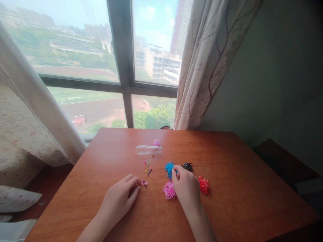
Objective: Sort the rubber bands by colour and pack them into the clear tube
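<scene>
Inside the table's (232, 208) far edge, piles (204, 185) look sorted, bits (146, 167) loose, the half-curled left hand (124, 193) beside a pink loop (144, 182), the bunched right hand (187, 186) over blue bands (168, 167), holds unclear.

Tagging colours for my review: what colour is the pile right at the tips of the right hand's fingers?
Blue pile, best in the head view.

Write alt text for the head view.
A person's left hand is beside a small pink item, the right hand at the edge of a blue pile, over a wooden table. A pink pile, a black pile and a red pile lie close by; a clear item lies farther back, before a window.
</scene>
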A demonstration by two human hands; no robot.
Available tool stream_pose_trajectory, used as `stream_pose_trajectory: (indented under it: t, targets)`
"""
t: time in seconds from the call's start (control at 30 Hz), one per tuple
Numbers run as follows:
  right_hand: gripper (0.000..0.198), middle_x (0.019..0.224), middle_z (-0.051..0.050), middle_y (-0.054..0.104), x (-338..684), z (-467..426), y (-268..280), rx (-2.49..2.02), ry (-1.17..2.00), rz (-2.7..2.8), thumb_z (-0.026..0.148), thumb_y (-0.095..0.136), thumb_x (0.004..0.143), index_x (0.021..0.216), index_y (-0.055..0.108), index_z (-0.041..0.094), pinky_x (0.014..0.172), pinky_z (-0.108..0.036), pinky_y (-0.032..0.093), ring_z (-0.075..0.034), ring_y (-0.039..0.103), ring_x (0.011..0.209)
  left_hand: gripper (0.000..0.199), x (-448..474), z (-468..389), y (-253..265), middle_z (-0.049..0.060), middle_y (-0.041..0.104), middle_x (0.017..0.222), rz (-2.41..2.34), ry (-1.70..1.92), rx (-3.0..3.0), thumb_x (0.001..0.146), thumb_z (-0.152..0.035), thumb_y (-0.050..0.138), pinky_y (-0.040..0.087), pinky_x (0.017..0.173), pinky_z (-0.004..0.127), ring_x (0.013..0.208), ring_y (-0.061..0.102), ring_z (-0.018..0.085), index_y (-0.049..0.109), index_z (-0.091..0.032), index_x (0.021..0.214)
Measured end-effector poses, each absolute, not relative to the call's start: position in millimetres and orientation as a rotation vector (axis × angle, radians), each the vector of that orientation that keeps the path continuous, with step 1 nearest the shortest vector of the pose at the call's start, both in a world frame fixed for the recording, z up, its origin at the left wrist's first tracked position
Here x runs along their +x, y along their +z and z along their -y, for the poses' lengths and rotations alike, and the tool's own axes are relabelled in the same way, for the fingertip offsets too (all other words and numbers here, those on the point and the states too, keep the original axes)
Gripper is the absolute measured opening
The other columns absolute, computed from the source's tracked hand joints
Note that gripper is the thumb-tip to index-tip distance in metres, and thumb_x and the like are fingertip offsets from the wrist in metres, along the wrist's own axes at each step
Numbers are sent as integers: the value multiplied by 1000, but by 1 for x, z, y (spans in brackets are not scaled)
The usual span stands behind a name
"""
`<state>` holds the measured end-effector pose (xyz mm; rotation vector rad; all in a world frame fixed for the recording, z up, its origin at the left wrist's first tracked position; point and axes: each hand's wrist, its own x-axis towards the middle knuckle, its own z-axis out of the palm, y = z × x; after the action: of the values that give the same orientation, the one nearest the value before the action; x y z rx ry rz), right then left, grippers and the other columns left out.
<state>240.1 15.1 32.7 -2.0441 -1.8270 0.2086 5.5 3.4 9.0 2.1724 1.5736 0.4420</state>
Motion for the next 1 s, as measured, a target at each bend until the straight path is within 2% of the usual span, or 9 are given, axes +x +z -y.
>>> stream_pose_trajectory:
  t: [0.2,0.3,0.47,0.57,0.77,0.87,1.0]
  targets:
    - [21,66,2,66,212,29,13,-1656,282,2005,15,47,91,77,60,23,56,-26,27,-14,62,61,19,7,-2,7,-1,65,86,-1598,440,2183,93,-27,44,44,68,24,78,65,17,62,-26,88]
    - [19,66,2,65,196,50,-5,-1523,323,2041,12,44,86,75,55,23,56,-26,28,-14,61,60,19,7,-3,5,-1,65,89,-1623,447,2187,94,-28,43,45,68,24,78,65,16,62,-27,90]
    - [16,65,3,64,187,62,-23,-1382,317,2073,11,44,80,73,51,23,56,-28,27,-15,61,59,25,10,-19,8,3,62,114,-1764,479,2129,93,-30,44,48,72,28,85,67,19,55,-26,115]
    - [14,65,3,63,188,61,-26,-1342,317,2085,12,45,79,72,51,23,55,-28,26,-14,59,58,30,19,-33,14,6,59,120,-1794,413,2142,93,-33,45,49,75,31,92,66,22,52,-24,121]
    - [15,67,3,64,189,62,-25,-1353,352,2061,12,45,79,74,53,24,55,-30,26,-15,60,59,21,44,-55,20,9,58,114,-1732,315,2315,91,-28,48,48,77,32,100,63,25,57,-22,110]
    - [16,68,3,64,189,62,-25,-1365,381,2051,12,45,79,75,53,24,56,-30,26,-15,60,61,13,50,-56,21,7,59,104,-1692,290,2341,90,-24,47,47,76,32,92,63,24,59,-21,96]
    - [16,70,3,65,190,63,-25,-1382,415,2064,11,46,80,77,54,24,58,-28,27,-15,61,63,15,48,-47,24,6,60,97,-1612,266,2356,91,-21,45,47,75,29,86,63,21,60,-21,89]
